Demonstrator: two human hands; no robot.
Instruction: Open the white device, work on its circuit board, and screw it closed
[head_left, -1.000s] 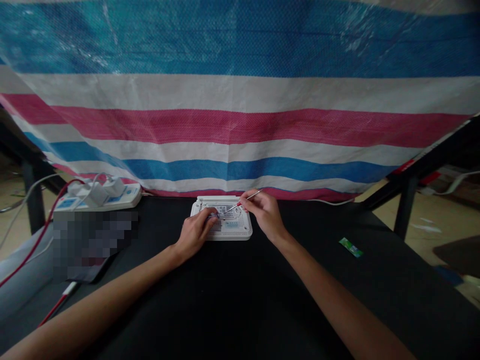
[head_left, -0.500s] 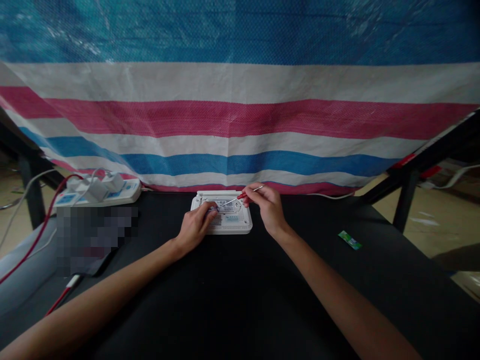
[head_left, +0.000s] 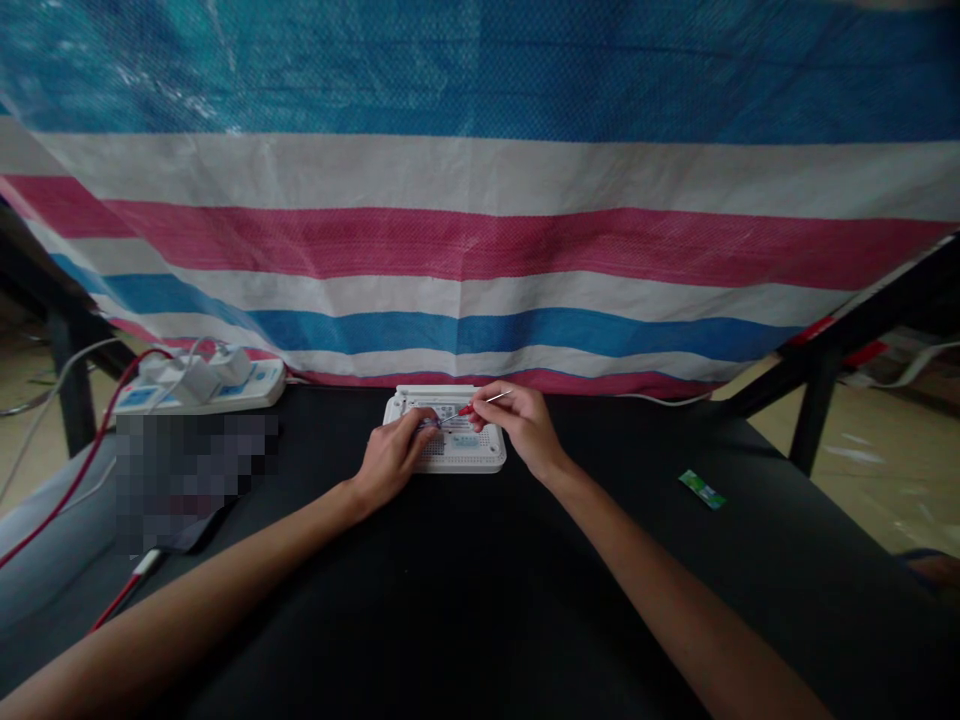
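A white router-like case [head_left: 484, 455] with vents, labels and screw holes lies flat on the black table. My left hand [head_left: 396, 448] rests over its left part, thumb and forefinger closed together near a small bluish thing too unclear to name. In my right hand [head_left: 521, 425], pinched between the fingers, is a thin screwdriver [head_left: 466, 410] with a red collar and a metal shaft. Its tip slants down to the left, close to my left fingertips. Whether it touches the case I cannot tell.
At the back left stands a white power strip [head_left: 255, 388] with plugs and cables. A pixelated dark flat object [head_left: 191, 480] lies before it, beside a red cable [head_left: 116, 605]. A small green packet [head_left: 703, 489] is to the right. Striped sheeting [head_left: 457, 240] hangs behind.
My right hand has moved slightly left and down, bringing the screwdriver tip toward my left fingertips. The left hand stays nearly in place on the case.
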